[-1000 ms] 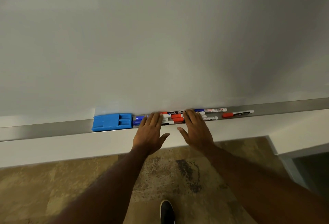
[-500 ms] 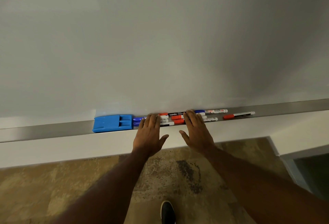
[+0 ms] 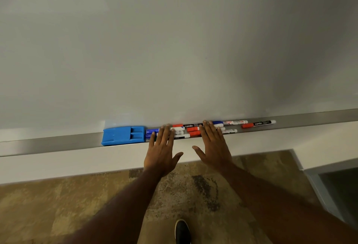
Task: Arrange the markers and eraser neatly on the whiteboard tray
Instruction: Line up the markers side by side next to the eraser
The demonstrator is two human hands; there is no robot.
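Observation:
A metal whiteboard tray runs across the view under the whiteboard. A blue eraser lies on it left of centre. Right of the eraser, several red-, blue- and black-capped markers lie bunched in rows. My left hand rests flat, fingers spread, its fingertips on the left part of the bunch. My right hand is flat too, fingertips on the right part of the bunch. One red-capped black marker lies apart, farther right. Neither hand grips anything.
The whiteboard fills the upper view. Below the tray is a white wall strip, then a brown patterned floor with a dark shoe. A grey frame edge stands at the lower right.
Both hands stay flat on the marker bunch and have shifted only slightly; the markers under them sit closer to the back of the tray. The eraser and the lone marker have not moved.

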